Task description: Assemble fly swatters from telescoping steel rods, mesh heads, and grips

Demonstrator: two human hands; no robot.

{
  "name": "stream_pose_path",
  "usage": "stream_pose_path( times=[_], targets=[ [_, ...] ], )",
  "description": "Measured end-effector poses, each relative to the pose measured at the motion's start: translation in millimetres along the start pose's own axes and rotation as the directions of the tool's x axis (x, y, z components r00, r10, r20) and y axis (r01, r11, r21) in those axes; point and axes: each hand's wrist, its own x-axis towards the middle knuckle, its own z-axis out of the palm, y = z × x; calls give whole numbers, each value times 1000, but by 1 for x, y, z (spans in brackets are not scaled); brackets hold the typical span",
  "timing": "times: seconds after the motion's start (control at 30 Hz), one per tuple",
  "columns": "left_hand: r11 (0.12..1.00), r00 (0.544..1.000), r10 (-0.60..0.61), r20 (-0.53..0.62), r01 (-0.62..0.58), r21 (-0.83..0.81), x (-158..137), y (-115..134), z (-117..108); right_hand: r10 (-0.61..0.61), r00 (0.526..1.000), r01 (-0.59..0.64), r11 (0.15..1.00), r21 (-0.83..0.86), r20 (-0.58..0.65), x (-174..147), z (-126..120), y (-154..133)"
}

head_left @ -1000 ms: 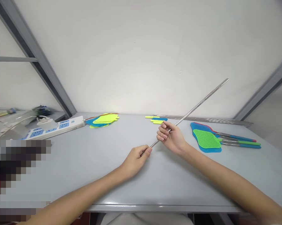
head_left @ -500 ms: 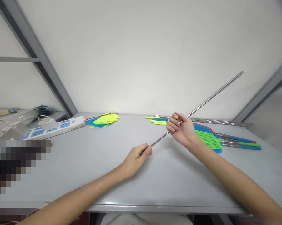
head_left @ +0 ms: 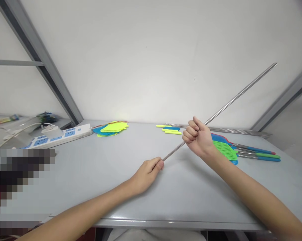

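A thin silver telescopic rod (head_left: pixel 225 106) slants up to the right above the table. My left hand (head_left: pixel 148 172) is closed around its lower end, whose tip is hidden in the fist. Higher up, my right hand (head_left: pixel 199 138) wraps its fingers round the same rod, palm turned toward me. Behind my right wrist lie fly swatters with a green mesh head (head_left: pixel 226 150), blue heads beneath it, and a green handle (head_left: pixel 268 155) among blue ones. Short yellow and blue grip sleeves (head_left: pixel 172 132) lie just left of my right hand.
More silver rods (head_left: pixel 238 130) lie along the wall. Loose yellow and blue swatter heads (head_left: pixel 114 127) are piled at the back left. A white power strip (head_left: pixel 65 135) with plugs and cables sits on the left of the grey table (head_left: pixel 131 212). Metal posts (head_left: pixel 40 57) frame both sides.
The rod's upper end has moved farther up and right, and more of the rod shows. My right hand has shifted slightly right and its fingers have closed tighter. My left hand barely moved.
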Motion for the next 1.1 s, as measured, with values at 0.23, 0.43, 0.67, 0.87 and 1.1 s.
stream_pose_path(
  times=[0.23, 0.43, 0.67, 0.87, 1.1],
  targets=[
    [988, 991, 12, -131, 8, 154, -1, 1, -3, -152, 978, 156, 988, 14, -145, -10, 6, 15],
    [982, 992, -1, -124, 24, 188, 0, -1, -6, -126, 977, 133, 991, 30, -173, -10, 4, 16],
    [995, 995, -8, -95, 17, 103, -1, -3, -5, -100, 983, 107, 994, 38, -156, -12, 7, 15],
    [975, 997, -58, 46, 66, -212, -2, -4, -1, -39, 991, 43, 999, 28, -130, -12, 7, 12],
    [657, 902, -77, 424, 365, -659, -5, -6, 3, 67, 998, -68, 997, 48, 13, -11, 5, 7]
  ],
)
